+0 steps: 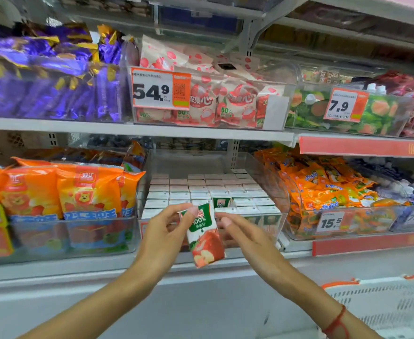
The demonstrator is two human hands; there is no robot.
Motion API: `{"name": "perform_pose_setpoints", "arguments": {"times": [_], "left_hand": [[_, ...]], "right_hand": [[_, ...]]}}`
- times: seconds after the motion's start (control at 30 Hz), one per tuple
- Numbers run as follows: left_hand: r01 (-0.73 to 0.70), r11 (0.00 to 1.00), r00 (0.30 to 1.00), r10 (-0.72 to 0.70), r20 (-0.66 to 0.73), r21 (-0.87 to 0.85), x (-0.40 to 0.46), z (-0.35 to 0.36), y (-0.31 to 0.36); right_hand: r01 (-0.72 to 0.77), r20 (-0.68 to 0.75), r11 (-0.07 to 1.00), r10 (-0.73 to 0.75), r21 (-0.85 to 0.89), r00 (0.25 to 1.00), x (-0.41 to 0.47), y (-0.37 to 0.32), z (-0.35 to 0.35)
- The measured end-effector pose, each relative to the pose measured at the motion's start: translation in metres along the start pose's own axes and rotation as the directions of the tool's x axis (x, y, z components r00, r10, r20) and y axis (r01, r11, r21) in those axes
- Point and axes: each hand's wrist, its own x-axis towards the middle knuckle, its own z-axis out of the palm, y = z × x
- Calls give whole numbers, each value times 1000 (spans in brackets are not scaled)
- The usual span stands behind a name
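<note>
I have the juice carton (204, 238) up in front of the lower shelf (78, 267), just ahead of the clear bin (262, 177) where rows of the same packs (201, 189) stand. It hangs tilted, its top leaning left. My left hand (166, 231) pinches its upper left corner between the thumb and curled fingers (176, 212). My right hand (242, 233) sits just beside the upper right edge with its fingers loosely bent. I cannot tell whether they touch the pack or hang clear of it.

I judge the carton light and small, with stiff board walls that would dent under a hard squeeze and a glossy print that could slide. A corner pinch lets it swing. A hold across the two narrow sides near the middle would steady it.

The back of the pack and any straw are out of sight, and my left hand covers its left edge. My hands blot out the bin's front label. The white basket (384, 304) at lower right is cut off, and the print blurs
</note>
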Motion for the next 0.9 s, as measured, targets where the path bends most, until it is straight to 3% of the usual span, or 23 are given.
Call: {"name": "perform_pose_setpoints", "arguments": {"times": [0.07, 0.2, 0.43, 0.57, 0.77, 0.9], "left_hand": [[32, 999, 999, -32, 41, 18, -5, -3, -5], [108, 994, 985, -107, 133, -3, -10, -7, -11], [209, 978, 959, -210, 190, 24, -10, -15, -17], [211, 977, 952, -210, 221, 21, -10, -18, -15], [215, 972, 961, -194, 196, -91, -11, -14, -11], [210, 968, 960, -177, 215, -140, -11, -16, -12]], "right_hand": [[-8, 43, 1000, 9, -10, 999, -2, 2, 8], [-45, -10, 999, 45, -17, 999, -1, 7, 13], [-141, -57, 975, 153, 173, 987, 1, 11, 18], [-149, -27, 964, 159, 220, 987, 0, 10, 20], [-217, 140, 941, 186, 260, 973, -3, 5, 10], [-211, 92, 947, 194, 242, 977, -4, 9, 9]]}}
